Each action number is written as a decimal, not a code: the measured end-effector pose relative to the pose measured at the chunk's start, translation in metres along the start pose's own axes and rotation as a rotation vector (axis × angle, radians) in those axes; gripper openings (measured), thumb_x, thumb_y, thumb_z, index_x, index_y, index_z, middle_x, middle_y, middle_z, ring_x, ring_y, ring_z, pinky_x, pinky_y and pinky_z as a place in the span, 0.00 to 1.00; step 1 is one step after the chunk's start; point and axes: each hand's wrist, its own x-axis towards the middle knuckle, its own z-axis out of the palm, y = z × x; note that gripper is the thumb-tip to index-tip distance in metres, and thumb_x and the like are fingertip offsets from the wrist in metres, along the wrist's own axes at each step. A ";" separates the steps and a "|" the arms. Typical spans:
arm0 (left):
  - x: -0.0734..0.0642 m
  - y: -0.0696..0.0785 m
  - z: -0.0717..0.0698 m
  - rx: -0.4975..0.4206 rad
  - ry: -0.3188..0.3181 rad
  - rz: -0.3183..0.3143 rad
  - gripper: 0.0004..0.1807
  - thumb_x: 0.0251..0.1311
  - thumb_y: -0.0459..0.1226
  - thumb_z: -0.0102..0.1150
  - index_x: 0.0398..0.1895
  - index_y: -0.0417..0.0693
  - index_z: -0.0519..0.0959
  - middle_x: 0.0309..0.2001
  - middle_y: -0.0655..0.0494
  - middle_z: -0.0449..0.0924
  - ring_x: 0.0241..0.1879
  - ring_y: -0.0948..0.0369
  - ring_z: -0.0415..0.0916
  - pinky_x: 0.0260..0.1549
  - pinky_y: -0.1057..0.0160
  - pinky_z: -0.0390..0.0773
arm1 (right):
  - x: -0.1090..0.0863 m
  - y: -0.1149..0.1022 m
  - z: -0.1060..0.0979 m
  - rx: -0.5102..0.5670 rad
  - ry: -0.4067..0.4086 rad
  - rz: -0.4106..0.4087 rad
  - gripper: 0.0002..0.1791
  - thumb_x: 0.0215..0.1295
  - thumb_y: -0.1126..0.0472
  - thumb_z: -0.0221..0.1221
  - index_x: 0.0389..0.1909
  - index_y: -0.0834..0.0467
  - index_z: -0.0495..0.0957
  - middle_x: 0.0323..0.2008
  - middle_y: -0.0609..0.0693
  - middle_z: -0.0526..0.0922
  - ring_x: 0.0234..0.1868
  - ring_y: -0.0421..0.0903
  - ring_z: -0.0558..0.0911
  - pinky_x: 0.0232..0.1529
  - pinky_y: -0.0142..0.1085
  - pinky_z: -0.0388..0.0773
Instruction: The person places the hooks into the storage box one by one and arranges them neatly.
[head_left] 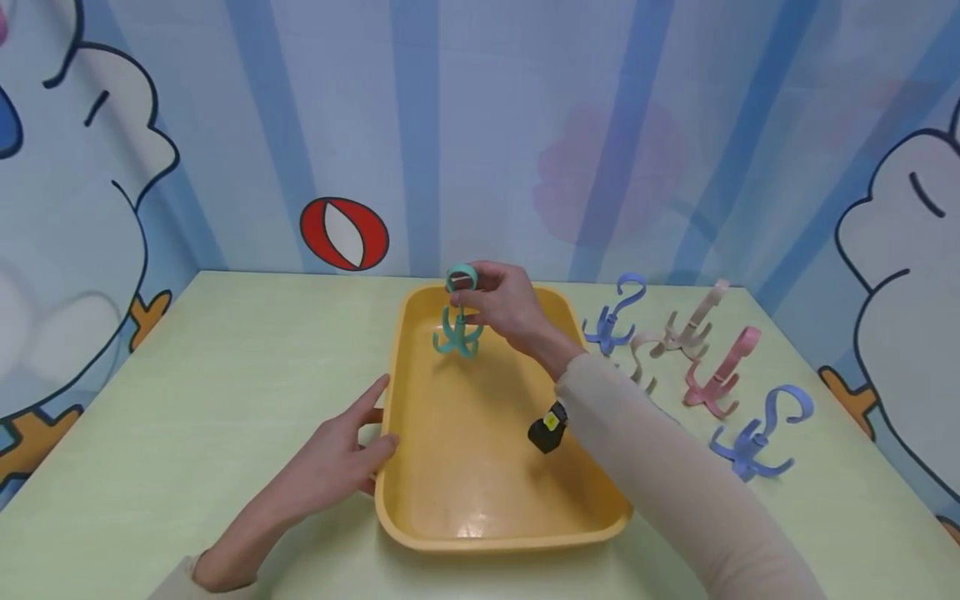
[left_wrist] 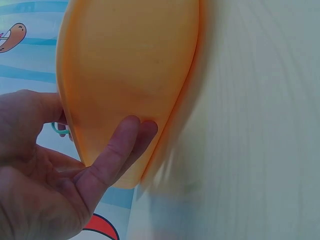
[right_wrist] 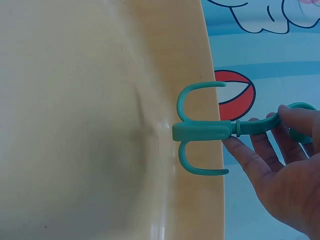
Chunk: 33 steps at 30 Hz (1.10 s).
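Observation:
My right hand [head_left: 510,304] pinches a green multi-pronged hanging hook [head_left: 457,335] by its curved upper stem. The prongs point down over the far left part of a yellow plastic tray [head_left: 465,467]. In the right wrist view, the green hook [right_wrist: 202,131] overlaps the tray's rim, its stem between thumb and fingers. My left hand [head_left: 337,462] rests at the tray's left side. Seen from the left wrist, straight fingertips [left_wrist: 131,125] lie against the outer wall of the tray [left_wrist: 130,60], with the thumb at its rim.
Right of the tray stand several similar hooks: a blue one [head_left: 606,329] at the back, a beige one [head_left: 686,337], a pink one [head_left: 712,390] and another blue one [head_left: 750,450] nearer. My right sleeve [head_left: 675,467] partly hides a pale hook [head_left: 637,358]. A printed curtain [head_left: 487,125] backs the table.

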 end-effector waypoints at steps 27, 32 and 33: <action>-0.001 0.000 -0.002 0.008 0.007 0.012 0.45 0.74 0.41 0.55 0.88 0.56 0.44 0.76 0.33 0.65 0.36 0.57 0.88 0.33 0.56 0.90 | 0.020 0.015 0.011 0.006 0.013 0.043 0.14 0.71 0.71 0.63 0.56 0.63 0.84 0.57 0.66 0.86 0.59 0.62 0.86 0.57 0.54 0.87; -0.001 -0.001 -0.002 -0.003 0.007 0.023 0.45 0.75 0.41 0.55 0.88 0.56 0.44 0.76 0.32 0.65 0.36 0.56 0.88 0.32 0.56 0.91 | 0.023 0.018 0.014 0.005 0.014 0.056 0.16 0.71 0.71 0.63 0.58 0.64 0.84 0.60 0.69 0.83 0.59 0.62 0.85 0.57 0.55 0.87; -0.001 -0.002 -0.001 -0.004 0.007 0.023 0.45 0.75 0.41 0.55 0.88 0.56 0.44 0.76 0.32 0.65 0.36 0.56 0.88 0.32 0.56 0.90 | 0.024 0.018 0.014 0.005 0.016 0.060 0.17 0.71 0.71 0.63 0.58 0.65 0.83 0.60 0.69 0.83 0.59 0.63 0.85 0.57 0.55 0.87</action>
